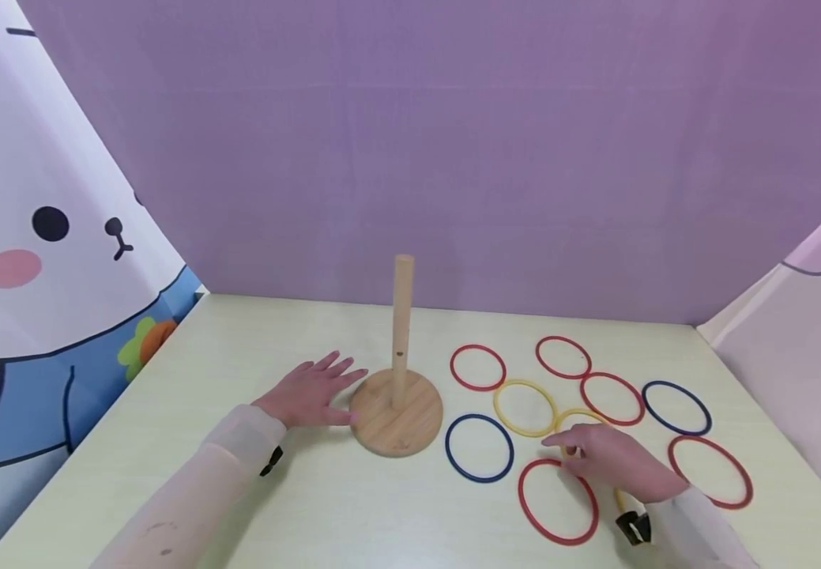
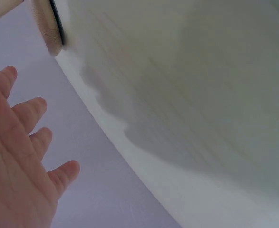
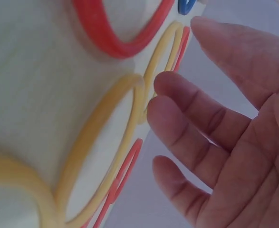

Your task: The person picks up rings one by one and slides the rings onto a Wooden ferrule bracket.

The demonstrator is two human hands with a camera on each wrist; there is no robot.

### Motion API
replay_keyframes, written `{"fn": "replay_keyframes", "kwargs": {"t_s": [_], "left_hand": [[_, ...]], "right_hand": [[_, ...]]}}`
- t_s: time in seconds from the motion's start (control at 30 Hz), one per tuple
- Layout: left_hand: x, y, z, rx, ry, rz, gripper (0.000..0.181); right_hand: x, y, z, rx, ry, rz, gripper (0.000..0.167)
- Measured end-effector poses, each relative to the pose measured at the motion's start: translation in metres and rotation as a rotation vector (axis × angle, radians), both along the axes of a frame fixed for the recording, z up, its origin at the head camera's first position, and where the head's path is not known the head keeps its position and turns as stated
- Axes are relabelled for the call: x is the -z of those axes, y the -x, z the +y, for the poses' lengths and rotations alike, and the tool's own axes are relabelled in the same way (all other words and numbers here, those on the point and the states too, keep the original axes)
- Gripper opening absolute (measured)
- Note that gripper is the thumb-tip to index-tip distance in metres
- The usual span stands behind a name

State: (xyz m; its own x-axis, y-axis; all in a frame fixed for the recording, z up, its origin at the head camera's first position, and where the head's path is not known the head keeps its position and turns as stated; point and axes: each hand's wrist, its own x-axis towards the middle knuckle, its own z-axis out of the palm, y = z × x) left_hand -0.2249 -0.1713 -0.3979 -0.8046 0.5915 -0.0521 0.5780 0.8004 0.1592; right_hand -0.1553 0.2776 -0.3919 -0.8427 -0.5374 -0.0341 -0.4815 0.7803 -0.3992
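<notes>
My left hand is spread with straight fingers beside the round wooden base of an upright peg. Its thumb overlaps the base's edge in the head view; whether they touch I cannot tell. In the left wrist view the palm holds nothing, and part of the base shows at top left. Over the rings on the right is my right hand, its fingers slightly bent. The right wrist view shows nothing between fingers and thumb. Below it lie a partly hidden yellow ring and a red ring.
Another yellow ring and a blue ring lie between peg and right hand. Several red rings, such as one near the peg, and a second blue ring lie farther out on the pale table. A purple backdrop stands behind.
</notes>
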Motion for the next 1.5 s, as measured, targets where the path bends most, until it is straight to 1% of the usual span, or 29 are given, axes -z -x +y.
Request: {"fn": "replay_keyframes", "kwargs": {"t_s": [0.07,0.2,0.33,0.5,0.63,0.77,0.97,1.1,1.2,1.27,1.5], "left_hand": [[0.000,0.000,0.001,0.009,0.003,-0.004,0.077],[0.000,0.002,0.004,0.030,-0.005,-0.003,0.079],[0.001,0.002,0.008,0.041,-0.002,-0.020,0.077],[0.002,0.001,0.014,0.029,0.017,-0.057,0.078],[0.001,0.001,0.017,0.022,0.037,-0.066,0.080],[0.000,0.001,0.018,0.021,0.041,-0.074,0.082],[-0.002,0.003,0.020,0.005,0.057,-0.104,0.084],[-0.001,0.004,0.020,0.002,0.065,-0.117,0.086],[0.000,0.005,0.021,0.004,0.073,-0.124,0.087],[0.001,0.005,0.022,0.005,0.080,-0.125,0.087],[0.001,0.006,0.023,0.016,0.096,-0.117,0.090]], "right_hand": [[0.002,-0.001,0.000,-0.020,0.008,0.010,0.029],[0.002,-0.001,-0.001,0.000,-0.002,0.000,0.029],[0.002,-0.001,-0.004,0.028,-0.022,-0.014,0.030],[0.001,0.000,-0.008,0.031,-0.040,-0.032,0.031],[0.002,0.001,-0.009,0.034,-0.051,-0.053,0.032],[0.004,0.001,-0.010,0.045,-0.060,-0.056,0.032],[0.004,0.002,-0.013,0.005,-0.072,-0.047,0.029],[0.003,0.003,-0.016,0.016,-0.104,-0.063,0.029],[0.003,0.002,-0.019,0.024,-0.116,-0.075,0.028],[0.003,0.002,-0.020,0.007,-0.116,-0.064,0.029],[0.004,0.002,-0.021,0.005,-0.119,-0.066,0.028]]}}
